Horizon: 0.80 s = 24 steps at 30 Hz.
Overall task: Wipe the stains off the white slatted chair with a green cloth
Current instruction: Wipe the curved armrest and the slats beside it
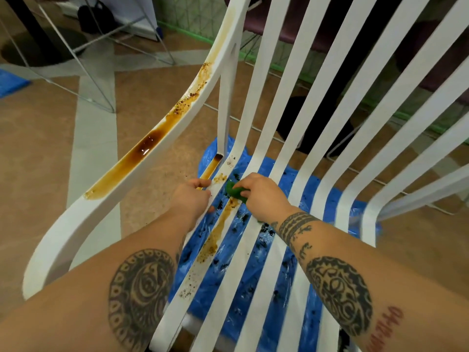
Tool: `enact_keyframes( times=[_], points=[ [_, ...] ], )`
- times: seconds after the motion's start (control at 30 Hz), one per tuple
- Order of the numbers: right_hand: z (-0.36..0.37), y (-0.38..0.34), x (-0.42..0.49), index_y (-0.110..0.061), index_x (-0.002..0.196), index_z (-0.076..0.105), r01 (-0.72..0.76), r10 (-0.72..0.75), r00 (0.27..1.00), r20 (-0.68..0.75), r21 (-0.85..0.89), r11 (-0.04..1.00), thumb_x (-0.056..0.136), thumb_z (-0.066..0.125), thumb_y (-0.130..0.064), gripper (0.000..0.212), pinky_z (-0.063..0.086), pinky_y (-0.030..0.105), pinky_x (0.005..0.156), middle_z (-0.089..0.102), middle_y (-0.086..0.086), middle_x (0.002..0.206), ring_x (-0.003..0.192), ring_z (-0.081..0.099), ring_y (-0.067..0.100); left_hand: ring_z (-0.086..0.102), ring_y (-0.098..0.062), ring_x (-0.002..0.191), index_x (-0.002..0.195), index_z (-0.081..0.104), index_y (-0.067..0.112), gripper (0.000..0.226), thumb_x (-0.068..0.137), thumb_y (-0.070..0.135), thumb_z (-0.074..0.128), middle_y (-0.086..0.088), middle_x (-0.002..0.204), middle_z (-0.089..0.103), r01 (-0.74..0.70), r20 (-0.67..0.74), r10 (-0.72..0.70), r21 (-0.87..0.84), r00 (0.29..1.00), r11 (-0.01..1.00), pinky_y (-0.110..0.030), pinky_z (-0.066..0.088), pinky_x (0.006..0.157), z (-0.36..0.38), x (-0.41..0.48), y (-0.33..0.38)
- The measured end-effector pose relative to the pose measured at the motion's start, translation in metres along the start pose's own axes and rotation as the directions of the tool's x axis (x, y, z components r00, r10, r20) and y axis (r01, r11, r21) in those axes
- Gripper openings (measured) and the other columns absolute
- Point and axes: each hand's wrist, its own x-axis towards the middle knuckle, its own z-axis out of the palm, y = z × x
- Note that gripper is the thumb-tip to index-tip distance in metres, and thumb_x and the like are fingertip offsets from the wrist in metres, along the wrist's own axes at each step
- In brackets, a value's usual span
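Seemingly soft, the green cloth [234, 191] is clutched bunched by the right hand [262, 195]; a slat [189, 283] is gripped by the left hand [192, 198]

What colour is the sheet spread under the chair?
The sheet is blue with dark specks, seen in the head view.

This looks like a shared indoor hall or work room rather than a home: the floor [50, 148] is smooth tan sheet flooring with wide grey bands, and a blue plastic sheet [210, 158] is spread over it under the white chair [76, 224]. A green mesh fence [195, 16], taped along its foot, runs along the far side. Thin metal frame legs [76, 57], a black bag [95, 17] and a dark purple seat [256, 19] stand around.
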Motion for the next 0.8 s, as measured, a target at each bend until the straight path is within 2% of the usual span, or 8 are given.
enact_keyframes(
  times=[0.13,0.23,0.37,0.47,0.6,0.67,0.73,0.8],
  points=[
    [-0.023,-0.010,0.005,-0.022,0.131,0.065,0.074,-0.037,0.966,0.255,-0.137,0.988,0.102,0.050,-0.008,0.036,0.049,0.034,0.088,0.060,0.004,0.132,0.110,0.059,0.019,0.071,-0.011,0.059,0.123,0.067,0.030,0.029,0.100,0.013,0.059,-0.007,0.131,0.061,0.014,-0.003,-0.014,-0.002,1.000,1.000,-0.023,0.051,0.052,-0.001,-0.003,0.002],
    [-0.026,-0.010,0.015,-0.018,0.130,0.065,0.006,0.015,0.995,0.094,-0.216,0.976,0.100,0.050,-0.007,0.035,0.051,0.038,0.076,0.063,0.011,0.120,0.099,0.062,0.029,0.072,-0.012,0.061,0.121,0.066,0.032,0.028,0.101,0.014,0.058,-0.006,0.129,0.062,-0.003,0.008,0.003,0.011,1.000,1.000,-0.027,0.055,0.056,-0.001,-0.003,0.001],
    [0.003,-0.010,0.001,-0.018,0.132,0.064,-0.020,0.015,0.999,-0.049,-0.099,0.995,0.098,0.050,-0.004,0.039,0.050,0.043,0.084,0.054,0.008,0.116,0.102,0.056,0.031,0.073,-0.019,0.068,0.120,0.067,0.029,0.029,0.100,0.010,0.058,-0.007,0.125,0.062,-0.011,0.013,0.012,-0.025,1.000,1.000,-0.025,0.051,0.054,0.000,0.000,0.000],
    [0.010,-0.021,-0.012,-0.021,0.128,0.067,0.044,-0.040,0.998,0.053,-0.074,0.996,0.098,0.051,-0.006,0.037,0.051,0.042,0.088,0.056,0.005,0.116,0.106,0.056,0.029,0.072,-0.021,0.073,0.119,0.067,0.027,0.028,0.100,0.009,0.057,-0.006,0.114,0.064,0.008,0.021,-0.008,-0.036,1.000,0.999,-0.024,0.050,0.052,0.000,-0.002,0.003],
    [-0.012,-0.024,-0.009,-0.021,0.134,0.063,-0.102,0.068,0.963,0.261,0.118,0.988,0.104,0.049,-0.019,0.033,0.050,0.027,0.078,0.062,0.006,0.119,0.095,0.061,0.020,0.069,-0.019,0.072,0.119,0.067,0.024,0.028,0.099,0.007,0.057,0.001,0.100,0.059,0.007,0.012,-0.007,-0.028,1.000,1.000,-0.028,0.056,0.059,0.001,-0.005,0.004],
    [-0.020,-0.015,0.003,-0.018,0.135,0.062,-0.200,0.166,0.975,0.147,0.258,0.945,0.105,0.048,-0.020,0.033,0.046,0.026,0.063,0.065,0.007,0.107,0.073,0.056,0.015,0.072,-0.026,0.074,0.117,0.067,0.027,0.027,0.100,0.008,0.057,0.000,0.093,0.061,0.021,0.029,-0.020,-0.044,0.999,0.999,-0.040,0.062,0.077,0.001,-0.002,0.003],
    [-0.022,-0.002,0.018,-0.018,0.134,0.063,-0.255,0.285,0.957,-0.045,0.329,0.909,0.105,0.048,-0.017,0.033,0.047,0.030,0.063,0.066,0.009,0.104,0.074,0.058,0.021,0.074,-0.026,0.073,0.114,0.066,0.031,0.027,0.100,0.010,0.057,-0.001,0.095,0.061,0.027,0.042,-0.025,-0.042,0.999,0.999,-0.044,0.061,0.084,0.001,0.000,0.001],
    [-0.021,0.009,0.032,-0.017,0.133,0.064,-0.199,0.240,0.947,-0.212,0.197,0.960,0.104,0.048,-0.012,0.034,0.045,0.031,0.067,0.060,0.009,0.106,0.085,0.059,0.025,0.075,-0.025,0.073,0.113,0.066,0.033,0.028,0.100,0.010,0.057,0.000,0.094,0.060,0.020,0.040,-0.019,-0.036,0.999,0.999,-0.046,0.060,0.086,0.001,0.000,0.000]
  ],
)
